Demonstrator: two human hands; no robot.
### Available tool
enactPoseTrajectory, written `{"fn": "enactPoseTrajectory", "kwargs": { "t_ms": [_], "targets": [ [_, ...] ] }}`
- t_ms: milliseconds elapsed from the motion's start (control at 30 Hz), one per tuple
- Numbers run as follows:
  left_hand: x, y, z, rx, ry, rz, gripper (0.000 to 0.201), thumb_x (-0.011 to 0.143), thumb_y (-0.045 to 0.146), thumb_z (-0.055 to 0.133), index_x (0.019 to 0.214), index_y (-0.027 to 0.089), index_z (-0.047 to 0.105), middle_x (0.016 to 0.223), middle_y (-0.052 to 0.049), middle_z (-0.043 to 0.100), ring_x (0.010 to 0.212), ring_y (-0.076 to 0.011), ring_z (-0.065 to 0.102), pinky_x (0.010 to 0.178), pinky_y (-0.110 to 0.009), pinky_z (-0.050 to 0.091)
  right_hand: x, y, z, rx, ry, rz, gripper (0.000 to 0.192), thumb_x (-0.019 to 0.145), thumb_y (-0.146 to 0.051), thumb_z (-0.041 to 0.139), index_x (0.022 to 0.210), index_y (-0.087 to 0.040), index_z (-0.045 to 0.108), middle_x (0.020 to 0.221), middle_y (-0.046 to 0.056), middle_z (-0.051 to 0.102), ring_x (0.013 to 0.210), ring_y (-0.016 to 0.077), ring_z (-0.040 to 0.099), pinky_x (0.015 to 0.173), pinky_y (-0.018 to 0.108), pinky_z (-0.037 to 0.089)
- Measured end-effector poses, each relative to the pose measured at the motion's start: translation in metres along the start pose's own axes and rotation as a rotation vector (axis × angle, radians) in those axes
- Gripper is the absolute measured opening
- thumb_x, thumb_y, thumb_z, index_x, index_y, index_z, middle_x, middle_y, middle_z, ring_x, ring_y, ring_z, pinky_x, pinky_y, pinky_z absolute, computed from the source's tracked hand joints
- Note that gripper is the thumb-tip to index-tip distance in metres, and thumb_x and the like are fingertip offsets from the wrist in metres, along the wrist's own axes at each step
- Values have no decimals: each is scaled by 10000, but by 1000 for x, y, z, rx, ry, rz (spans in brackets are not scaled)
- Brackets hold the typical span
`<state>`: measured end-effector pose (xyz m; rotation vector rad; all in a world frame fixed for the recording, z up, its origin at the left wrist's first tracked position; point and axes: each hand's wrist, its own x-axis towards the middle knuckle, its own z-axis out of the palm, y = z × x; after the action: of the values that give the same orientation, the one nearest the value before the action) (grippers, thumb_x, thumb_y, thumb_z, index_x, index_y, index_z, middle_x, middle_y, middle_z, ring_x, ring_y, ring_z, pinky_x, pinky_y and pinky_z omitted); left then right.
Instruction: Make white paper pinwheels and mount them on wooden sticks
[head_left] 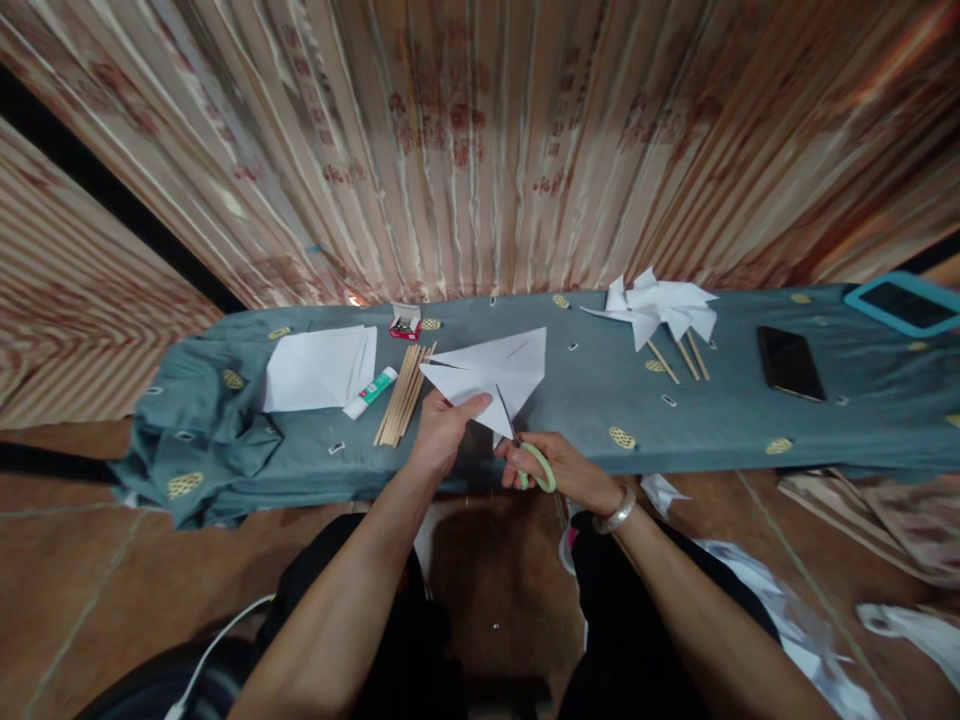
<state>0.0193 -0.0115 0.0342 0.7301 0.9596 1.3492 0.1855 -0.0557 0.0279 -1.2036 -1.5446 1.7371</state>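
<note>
My left hand (442, 432) grips the near edge of a white square paper sheet (499, 370), held above the front edge of a low bench covered in grey-blue cloth (720, 420). A cut runs in from one corner of the sheet. My right hand (559, 470) holds green-handled scissors (534, 462), their blades entering the paper's near corner. A silver bangle sits on my right wrist.
On the bench lie a stack of white paper (319, 368), a glue stick (371, 392), a bundle of wooden sticks (403, 393), a small red box of pins (405, 322), finished paper pinwheels (660, 308), a black phone (789, 362) and a teal-cased tablet (904, 302). Paper scraps litter the floor at the right.
</note>
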Motion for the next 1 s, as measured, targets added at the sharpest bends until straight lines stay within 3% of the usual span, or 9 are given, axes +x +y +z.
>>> {"fn": "enactPoseTrajectory", "kwargs": {
  "t_ms": [267,367,433,567,633,800,1000],
  "targets": [
    [8,14,-16,-72,1,33,401,490,209,848,859,183,691,864,-35,758,887,-221,702,841,-340,530,-20,5,-17,-29,-166,39,526,738,-670,652,875,-162,665,757,43,699,634,112,591,578,228,453],
    [10,18,-24,-75,-12,50,430,517,186,832,923,185,690,885,-33,758,882,-211,704,848,-336,531,-26,7,-32,-6,-124,95,511,679,-628,731,861,-152,679,711,41,696,604,118,590,564,241,460],
    [10,19,-29,-60,-21,51,451,509,184,835,936,171,690,872,-40,758,865,-214,706,848,-340,531,-30,8,-45,30,65,77,517,644,-600,770,894,-156,687,696,39,701,578,119,581,550,250,455],
    [7,15,-34,19,-54,-27,414,468,202,850,850,152,699,815,-47,755,801,-221,704,836,-357,526,-29,8,-61,37,656,-159,505,609,-513,824,980,-203,678,817,38,730,668,153,616,610,288,479],
    [3,11,-34,65,-82,-93,383,442,209,856,787,149,702,781,-51,752,758,-215,697,817,-359,526,-24,8,-60,12,738,-221,517,580,-483,845,983,-215,665,857,35,736,725,167,630,639,294,485],
    [-9,5,-28,160,-134,-230,355,395,210,848,711,144,701,695,-45,733,632,-190,664,690,-327,520,-10,8,-49,14,634,-176,560,525,-436,869,979,-198,644,823,8,725,656,132,604,590,260,455],
    [-17,5,-23,165,-163,-271,323,397,206,823,687,140,696,644,-27,710,562,-167,624,610,-295,481,-4,11,-44,139,451,-119,478,526,-398,867,904,-185,665,700,-30,704,577,113,589,574,251,469]
  ]
}}
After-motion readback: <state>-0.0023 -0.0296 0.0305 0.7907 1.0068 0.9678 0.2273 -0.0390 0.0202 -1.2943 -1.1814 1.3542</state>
